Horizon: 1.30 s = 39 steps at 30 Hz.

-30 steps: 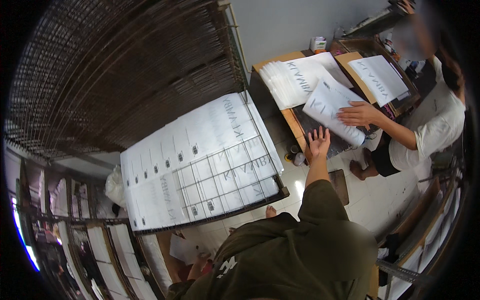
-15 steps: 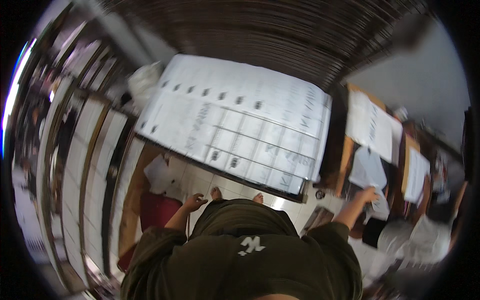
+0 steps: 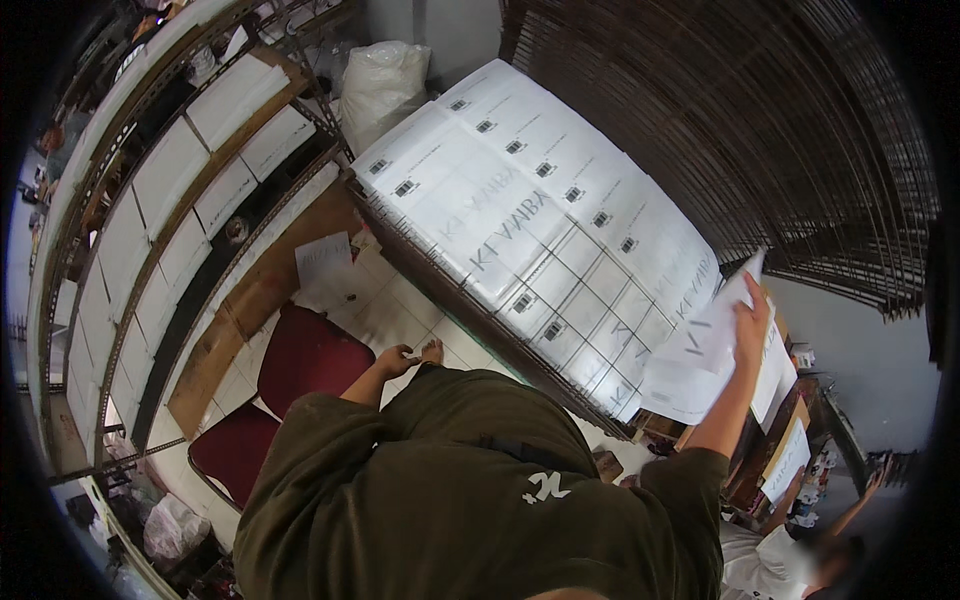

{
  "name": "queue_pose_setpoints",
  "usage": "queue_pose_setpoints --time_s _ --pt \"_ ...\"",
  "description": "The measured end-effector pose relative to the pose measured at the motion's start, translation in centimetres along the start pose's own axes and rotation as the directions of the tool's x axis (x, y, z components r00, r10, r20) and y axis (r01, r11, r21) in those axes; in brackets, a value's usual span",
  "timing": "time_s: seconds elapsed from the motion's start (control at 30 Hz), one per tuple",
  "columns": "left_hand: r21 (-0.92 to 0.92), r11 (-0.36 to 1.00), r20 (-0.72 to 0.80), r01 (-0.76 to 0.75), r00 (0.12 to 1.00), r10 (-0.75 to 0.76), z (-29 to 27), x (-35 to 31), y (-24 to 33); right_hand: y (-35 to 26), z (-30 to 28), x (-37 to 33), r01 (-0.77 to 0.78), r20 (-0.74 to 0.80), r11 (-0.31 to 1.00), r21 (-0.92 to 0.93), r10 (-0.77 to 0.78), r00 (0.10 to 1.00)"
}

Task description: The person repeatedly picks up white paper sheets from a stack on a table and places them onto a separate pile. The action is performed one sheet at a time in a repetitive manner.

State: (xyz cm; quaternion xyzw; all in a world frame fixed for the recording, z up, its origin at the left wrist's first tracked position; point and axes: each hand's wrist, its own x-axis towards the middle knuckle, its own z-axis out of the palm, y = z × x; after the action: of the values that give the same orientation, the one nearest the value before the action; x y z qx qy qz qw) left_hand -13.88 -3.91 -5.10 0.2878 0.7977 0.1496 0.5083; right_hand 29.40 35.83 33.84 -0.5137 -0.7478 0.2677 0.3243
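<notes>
Wire grids: a dark stack of wire grids (image 3: 720, 110), raised at a slant along the far right side of the printed sheets (image 3: 530, 160).
Around: a red chair (image 3: 310, 355) at left, loaded shelving (image 3: 228, 335) beyond it; a co-worker (image 3: 755, 560) in a white shirt at lower right.
Lettering: big grey capitals on the held sheet; black square marks and fine print on the rest.
Textures: glossy, flat rectangles; a lumpy, crinkled white sack (image 3: 382, 90) behind.
White sheet (image 3: 690, 375): bent, at the near right corner of the printed sheets; contact cannot be told.
Right hand (image 3: 750, 325): grasps its upper right edge.
Left hand (image 3: 396, 361): fingers released, loosely bent, near the chair.
</notes>
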Motion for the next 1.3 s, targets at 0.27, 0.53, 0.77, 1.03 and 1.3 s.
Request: queue_pose_setpoints --time_s 0.27,0.53,0.77,1.03,1.3 --pt "-0.069 0.976 -0.048 0.207 0.976 -0.211 -3.0 1.5 -17.4 -20.6 20.4 1.4 -0.034 0.465 0.931 0.363 -0.149 0.873" --pt "-0.218 0.889 0.109 0.403 0.915 -0.388 -9.3 -3.6 -13.4 -26.5 19.9 1.4 0.026 0.229 0.753 0.657 -0.232 0.945" --pt "-0.184 0.902 0.245 0.391 0.907 -0.344 -9.9 -3.5 -10.4 -10.4 22.3 -2.0 -0.292 0.174 0.740 0.606 0.234 0.956" --pt "-0.136 0.916 0.210 0.378 0.914 -0.346 -15.2 -5.1 -11.5 2.7 33.0 -6.6 -0.393 0.220 0.688 0.610 0.329 0.918" --pt "-0.072 0.877 0.200 0.475 0.868 -0.454 -17.0 -9.0 -11.2 7.8 36.7 -7.9 -0.346 0.135 0.710 0.613 0.338 0.932"
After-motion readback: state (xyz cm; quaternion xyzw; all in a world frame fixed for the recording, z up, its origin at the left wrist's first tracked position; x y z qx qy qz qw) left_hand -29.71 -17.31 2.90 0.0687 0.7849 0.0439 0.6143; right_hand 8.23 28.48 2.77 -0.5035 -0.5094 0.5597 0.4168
